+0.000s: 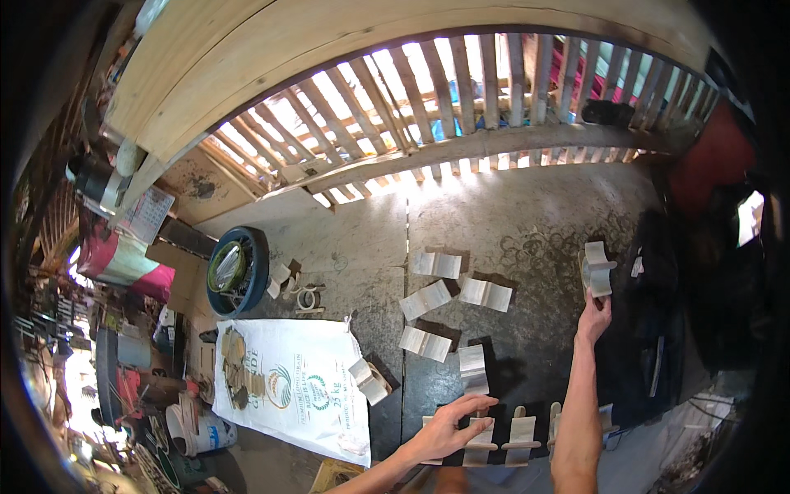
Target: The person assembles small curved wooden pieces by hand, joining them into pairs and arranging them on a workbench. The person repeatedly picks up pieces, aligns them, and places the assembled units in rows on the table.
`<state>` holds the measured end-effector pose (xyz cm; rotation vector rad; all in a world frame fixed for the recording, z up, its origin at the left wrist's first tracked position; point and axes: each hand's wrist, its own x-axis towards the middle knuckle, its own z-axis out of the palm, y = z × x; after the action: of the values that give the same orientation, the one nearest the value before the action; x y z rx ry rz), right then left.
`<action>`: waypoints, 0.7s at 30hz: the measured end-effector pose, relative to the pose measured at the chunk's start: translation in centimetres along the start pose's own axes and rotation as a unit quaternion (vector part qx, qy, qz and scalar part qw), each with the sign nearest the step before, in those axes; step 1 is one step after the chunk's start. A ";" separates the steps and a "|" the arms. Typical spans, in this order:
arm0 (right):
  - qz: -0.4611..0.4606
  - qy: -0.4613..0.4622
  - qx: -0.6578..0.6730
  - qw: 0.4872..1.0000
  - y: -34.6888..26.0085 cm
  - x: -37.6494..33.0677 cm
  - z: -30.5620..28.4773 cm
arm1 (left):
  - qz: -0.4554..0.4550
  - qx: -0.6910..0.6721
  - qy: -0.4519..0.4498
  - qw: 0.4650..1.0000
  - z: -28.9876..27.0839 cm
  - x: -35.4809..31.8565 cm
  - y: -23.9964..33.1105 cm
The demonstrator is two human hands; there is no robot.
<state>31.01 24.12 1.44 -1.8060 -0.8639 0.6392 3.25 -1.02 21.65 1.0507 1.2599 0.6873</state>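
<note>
My right hand (594, 318) reaches to the far right of the dark worktop, its fingers closed on the near end of a pale bent wooden piece (597, 268). Close to the front edge, my left hand (451, 431) hovers at a row of similar pieces, thumb and fingers apart; whether it touches one I cannot tell. In that row, one bent piece with rounded tabs (521, 436) stands between my arms, and my right forearm partly hides others. More bent pieces, such as an upright-looking one (473, 369) and a flat-lying one (485, 294), are scattered mid-table.
A white printed sack (329, 420) covers the left of the worktop, with thin brownish pieces (236, 362) on it. Behind it sit a blue round basin (262, 284) and small ring-shaped parts (306, 298). A slatted wall (485, 90) borders the far side.
</note>
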 end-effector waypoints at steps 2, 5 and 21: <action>-0.013 -0.006 0.004 1.000 0.5 0.2 0.7 | 0.006 -0.005 0.018 1.000 -0.4 -0.3 -0.2; -0.035 0.002 -0.006 0.999 0.9 0.0 1.1 | 0.019 0.003 0.046 0.999 -1.4 -0.9 -0.3; 0.021 -0.018 0.030 0.999 -0.1 -0.2 0.8 | 0.017 -0.004 0.024 1.000 -0.6 0.4 0.4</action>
<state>30.26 24.48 1.26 -1.7674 -0.8245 0.7181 2.84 -0.39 21.90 1.0564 1.2821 0.7465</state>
